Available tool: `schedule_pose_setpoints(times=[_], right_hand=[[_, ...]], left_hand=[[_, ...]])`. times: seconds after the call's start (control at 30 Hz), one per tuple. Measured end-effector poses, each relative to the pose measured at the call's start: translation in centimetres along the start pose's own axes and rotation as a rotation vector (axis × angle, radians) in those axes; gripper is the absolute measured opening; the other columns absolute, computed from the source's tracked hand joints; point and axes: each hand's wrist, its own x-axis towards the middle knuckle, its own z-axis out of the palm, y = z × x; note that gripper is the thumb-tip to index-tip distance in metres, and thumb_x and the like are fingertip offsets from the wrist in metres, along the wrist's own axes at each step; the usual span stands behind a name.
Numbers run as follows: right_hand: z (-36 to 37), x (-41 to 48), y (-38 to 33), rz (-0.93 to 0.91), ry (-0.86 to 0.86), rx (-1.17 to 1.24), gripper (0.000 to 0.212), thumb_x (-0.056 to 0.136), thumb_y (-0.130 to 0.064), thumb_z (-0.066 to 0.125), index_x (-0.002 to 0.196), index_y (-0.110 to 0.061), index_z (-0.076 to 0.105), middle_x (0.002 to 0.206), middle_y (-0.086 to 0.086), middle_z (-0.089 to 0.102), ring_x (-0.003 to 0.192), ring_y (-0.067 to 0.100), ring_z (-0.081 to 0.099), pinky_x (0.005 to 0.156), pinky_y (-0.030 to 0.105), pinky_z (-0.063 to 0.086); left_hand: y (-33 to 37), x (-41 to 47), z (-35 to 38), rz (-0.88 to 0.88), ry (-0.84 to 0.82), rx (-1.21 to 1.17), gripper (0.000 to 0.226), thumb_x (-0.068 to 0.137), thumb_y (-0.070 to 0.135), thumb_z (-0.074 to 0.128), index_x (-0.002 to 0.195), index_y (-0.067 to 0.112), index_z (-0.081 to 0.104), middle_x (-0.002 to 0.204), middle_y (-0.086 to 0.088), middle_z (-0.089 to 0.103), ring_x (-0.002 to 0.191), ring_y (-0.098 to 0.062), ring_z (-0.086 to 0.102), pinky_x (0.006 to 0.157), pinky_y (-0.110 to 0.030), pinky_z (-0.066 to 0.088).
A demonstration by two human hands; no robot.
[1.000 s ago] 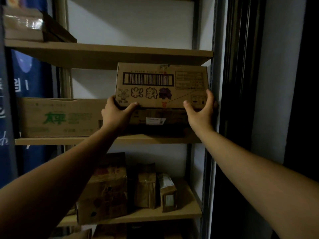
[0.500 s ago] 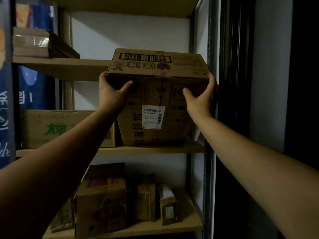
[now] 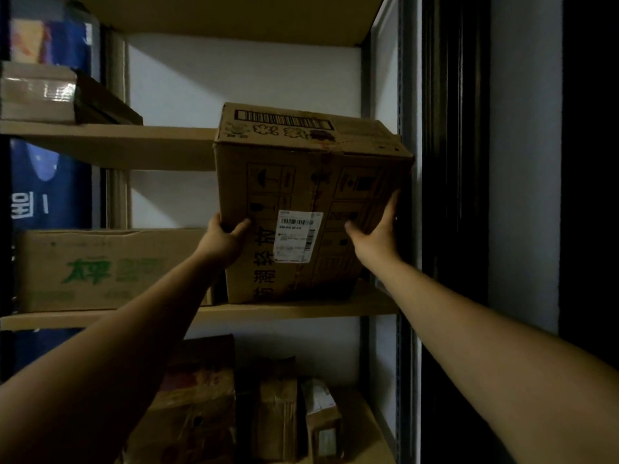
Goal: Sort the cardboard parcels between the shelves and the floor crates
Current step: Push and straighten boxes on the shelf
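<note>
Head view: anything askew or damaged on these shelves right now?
Yes. The large parcel, gripped by the left hand and right hand, stands tilted at the middle shelf, its top overlapping the upper shelf. Its front seam looks scuffed. The bottom-shelf parcels look crumpled, though dim.

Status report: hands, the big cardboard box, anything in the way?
Left hand, right hand both gripping. Large brown white-labelled cardboard box tilted, base on middle wooden shelf. Long green-printed cardboard carton close on its left.
</note>
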Motion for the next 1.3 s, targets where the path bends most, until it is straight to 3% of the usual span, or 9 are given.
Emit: schedule_pose_setpoints(times=[0.2,0.3,0.53,0.67,0.77,0.87,1.0,1.2,1.3], right_hand=[[0.1,2.0,-0.8,-0.114,0.059,-0.072,0.094,0.090,-0.019,0.064,0.148,-0.044,-0.005,0.158,0.001,0.000,0.141,0.025,0.020,0.097,0.032,0.036],[0.5,2.3,-0.8,-0.123,0.086,-0.160,0.095,0.088,-0.016,0.065,0.149,-0.043,-0.003,0.157,-0.001,-0.001,0.142,0.027,0.017,0.109,0.047,0.035],[0.2,0.4,0.2,-0.068,-0.027,-0.249,0.097,0.091,-0.016,0.061,0.147,-0.043,-0.012,0.159,0.007,-0.006,0.144,0.029,0.015,0.106,0.046,0.034],[0.3,-2.9,3.6,0.037,-0.120,-0.347,0.103,0.089,-0.015,0.063,0.144,-0.049,-0.017,0.158,0.010,-0.007,0.144,0.035,0.012,0.104,0.051,0.037],[0.7,-4.2,5.4,0.061,-0.106,-0.410,0.105,0.089,-0.016,0.064,0.142,-0.051,-0.019,0.158,0.011,-0.003,0.142,0.035,0.021,0.100,0.049,0.042],[0.7,-4.1,5.5,0.048,-0.075,-0.371,0.103,0.089,-0.015,0.064,0.142,-0.053,-0.015,0.158,0.010,-0.002,0.142,0.034,0.022,0.100,0.051,0.043],[0.4,-4.7,5.7,-0.010,-0.061,-0.365,0.102,0.087,-0.023,0.066,0.138,-0.061,-0.013,0.156,0.006,0.001,0.140,0.034,0.024,0.099,0.058,0.043],[0.1,-6.3,5.8,-0.055,-0.061,-0.360,0.096,0.089,-0.024,0.064,0.144,-0.054,-0.008,0.157,0.006,0.002,0.140,0.031,0.023,0.103,0.051,0.040],[-0.1,-7.1,5.4,-0.073,-0.037,-0.365,0.096,0.088,-0.028,0.065,0.140,-0.059,-0.010,0.157,0.005,0.001,0.141,0.033,0.021,0.102,0.056,0.041]], left_hand=[[1.4,0.9,0.5,0.096,0.112,0.019,0.058,0.093,0.041,0.053,0.140,0.015,0.032,0.132,-0.010,0.052,0.114,-0.028,0.055,0.090,-0.041,0.048],[1.5,0.8,0.7,0.097,0.143,0.068,0.054,0.091,0.034,0.058,0.136,0.015,0.035,0.124,-0.005,0.053,0.103,-0.022,0.055,0.084,-0.037,0.048],[0.0,0.0,0.3,0.101,0.114,0.131,0.053,0.089,0.025,0.061,0.135,0.018,0.036,0.119,-0.004,0.055,0.101,-0.019,0.056,0.086,-0.040,0.050],[-3.2,-1.6,-0.1,-0.048,-0.022,0.163,0.063,0.090,0.019,0.060,0.142,0.019,0.026,0.127,-0.010,0.053,0.112,-0.029,0.055,0.089,-0.046,0.049],[-6.0,-3.0,-0.2,-0.140,-0.087,0.151,0.064,0.092,0.020,0.058,0.144,0.024,0.021,0.128,-0.012,0.052,0.109,-0.030,0.056,0.078,-0.042,0.053],[-6.9,-3.0,-0.2,-0.082,-0.014,0.096,0.062,0.090,0.020,0.059,0.143,0.023,0.026,0.130,-0.009,0.052,0.112,-0.028,0.055,0.090,-0.047,0.050],[-7.1,-3.7,-0.3,0.024,0.045,0.040,0.062,0.092,0.019,0.058,0.144,0.023,0.024,0.134,-0.007,0.051,0.117,-0.026,0.053,0.090,-0.043,0.050],[-7.5,-6.1,-0.8,0.110,0.063,0.072,0.061,0.094,0.016,0.054,0.145,0.019,0.020,0.134,-0.006,0.046,0.119,-0.022,0.048,0.088,-0.034,0.044],[-7.4,-7.0,-1.1,0.132,0.063,0.077,0.062,0.094,0.015,0.055,0.145,0.016,0.019,0.136,-0.008,0.045,0.123,-0.023,0.046,0.093,-0.035,0.043]])
